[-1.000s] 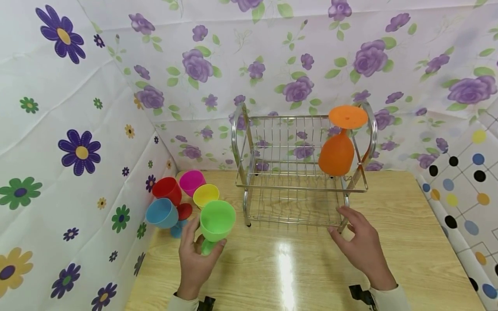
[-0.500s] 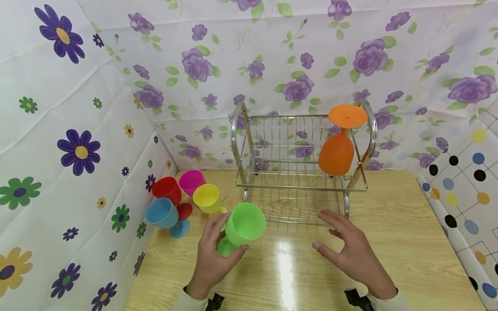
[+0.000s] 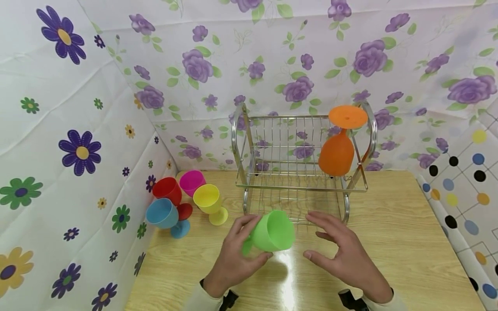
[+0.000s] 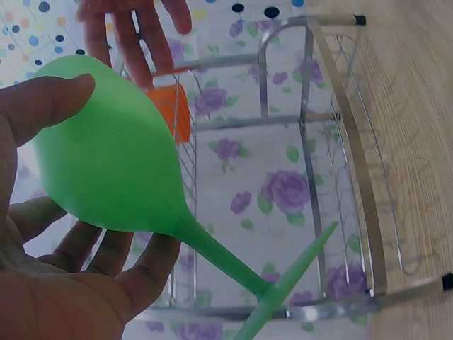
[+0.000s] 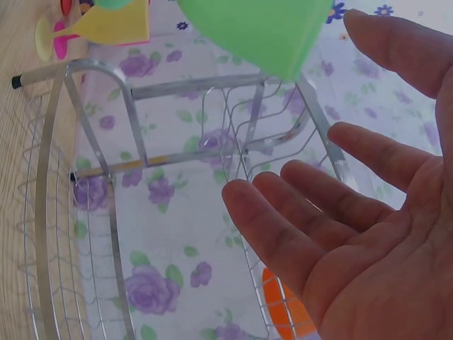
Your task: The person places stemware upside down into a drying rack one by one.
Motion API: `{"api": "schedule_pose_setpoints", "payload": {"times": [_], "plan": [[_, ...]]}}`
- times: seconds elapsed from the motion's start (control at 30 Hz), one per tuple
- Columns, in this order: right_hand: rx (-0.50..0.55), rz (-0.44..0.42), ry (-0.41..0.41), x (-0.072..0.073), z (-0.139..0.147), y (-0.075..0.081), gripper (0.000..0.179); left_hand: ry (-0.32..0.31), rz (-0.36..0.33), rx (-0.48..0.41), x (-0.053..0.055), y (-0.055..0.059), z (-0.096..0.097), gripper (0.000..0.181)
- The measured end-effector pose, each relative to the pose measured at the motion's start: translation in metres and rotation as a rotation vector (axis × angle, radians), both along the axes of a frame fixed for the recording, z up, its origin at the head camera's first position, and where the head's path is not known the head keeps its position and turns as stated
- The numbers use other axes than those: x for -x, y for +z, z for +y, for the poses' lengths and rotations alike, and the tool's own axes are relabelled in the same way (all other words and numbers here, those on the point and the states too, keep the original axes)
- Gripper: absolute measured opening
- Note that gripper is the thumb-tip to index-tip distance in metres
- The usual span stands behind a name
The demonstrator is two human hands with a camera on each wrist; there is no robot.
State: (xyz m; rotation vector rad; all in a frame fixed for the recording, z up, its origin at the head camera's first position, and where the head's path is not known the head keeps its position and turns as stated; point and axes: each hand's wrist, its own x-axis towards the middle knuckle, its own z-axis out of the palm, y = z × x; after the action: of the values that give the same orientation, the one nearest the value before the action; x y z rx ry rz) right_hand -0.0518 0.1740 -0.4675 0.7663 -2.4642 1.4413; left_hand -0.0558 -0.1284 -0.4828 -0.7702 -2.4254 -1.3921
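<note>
My left hand (image 3: 241, 255) grips a green plastic goblet (image 3: 274, 231) by its bowl, thumb on one side and fingers on the other. The goblet is tipped over, its mouth facing right toward the other hand. In the left wrist view its stem and round foot (image 4: 283, 287) point away from the palm. My right hand (image 3: 342, 255) holds nothing; its fingers are spread beside the goblet's rim, with a gap between. Behind both hands stands a two-tier metal dish rack (image 3: 301, 188). An orange goblet (image 3: 336, 153) rests upside down at the right of its upper tier.
At the left of the wooden table (image 3: 404, 242) stand a yellow goblet (image 3: 207, 198), a blue goblet (image 3: 161, 213), a red goblet (image 3: 168, 191) and a magenta goblet (image 3: 192, 182), close together. Flowered cloth (image 3: 264, 52) hangs behind the rack; dotted cloth (image 3: 463, 194) lines the right side.
My left hand has carried the green goblet rightward, away from the other goblets, and tilted its mouth to the right. My right hand has moved left from the rack's front corner toward it.
</note>
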Motion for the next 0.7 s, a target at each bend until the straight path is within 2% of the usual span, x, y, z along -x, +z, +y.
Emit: {"api": "schedule_pose_setpoints", "payload": {"times": [0.13, 0.27, 0.47, 0.63, 0.7], "plan": [[0.012, -0.029, 0.045, -0.001, -0.002, 0.001, 0.086, -0.078, 0.042, 0.034, 0.002, 0.004, 0.013, 0.091], [0.024, -0.019, 0.083, -0.002, -0.005, 0.005, 0.091, -0.121, 0.073, 0.096, 0.002, 0.006, 0.021, 0.091], [-0.034, 0.01, 0.072, -0.005, -0.01, 0.013, 0.097, -0.191, 0.119, 0.154, 0.004, 0.009, 0.029, 0.094], [-0.132, 0.087, 0.034, -0.006, -0.011, 0.014, 0.094, -0.198, 0.179, 0.214, 0.005, 0.009, 0.034, 0.095], [-0.138, 0.113, 0.027, -0.005, -0.011, 0.013, 0.09, -0.19, 0.191, 0.233, 0.005, 0.009, 0.035, 0.096]]}}
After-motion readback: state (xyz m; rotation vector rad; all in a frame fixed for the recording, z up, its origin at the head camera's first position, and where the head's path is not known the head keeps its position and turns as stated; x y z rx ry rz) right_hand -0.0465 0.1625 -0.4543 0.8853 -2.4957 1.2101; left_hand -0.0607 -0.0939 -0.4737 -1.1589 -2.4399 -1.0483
